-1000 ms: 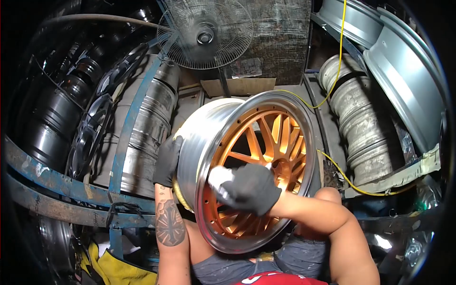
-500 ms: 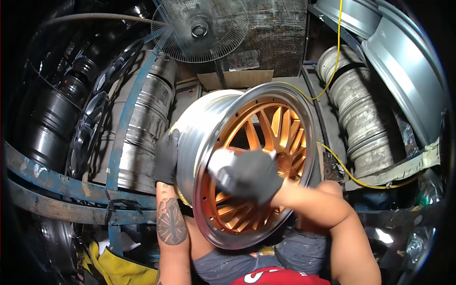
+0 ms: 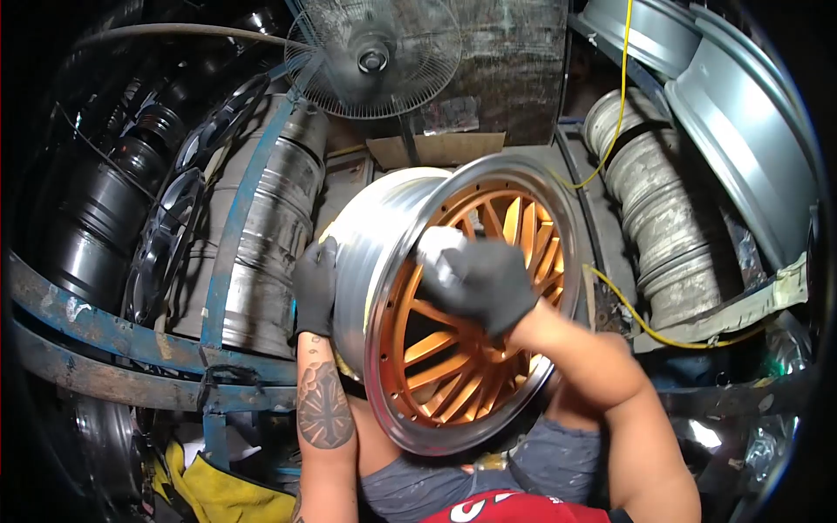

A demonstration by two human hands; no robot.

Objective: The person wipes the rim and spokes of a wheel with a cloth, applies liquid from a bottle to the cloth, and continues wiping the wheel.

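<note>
A wheel rim [image 3: 436,349] with copper-coloured spokes and a polished silver lip stands tilted between my knees. My left hand [image 3: 315,288], in a dark glove, grips the silver barrel on its left side. My right hand [image 3: 484,288], also gloved, is in front of the upper-left spokes, close to the inside of the lip. Its closed fingers hold a crumpled white wad, like a cloth [image 3: 443,248], partly hidden by the glove.
A fan [image 3: 373,59] stands ahead, beyond the wheel. Stacked bare rims line the left [image 3: 270,235] and right [image 3: 649,187], with a blue metal frame [image 3: 105,336] at left. A yellow cable [image 3: 649,329] hangs at right; a yellow cloth [image 3: 222,488] lies low left.
My right hand has moved up and slightly right with the white wad, from the left part of the spokes. My left hand stays on the barrel; the view has shifted slightly.
</note>
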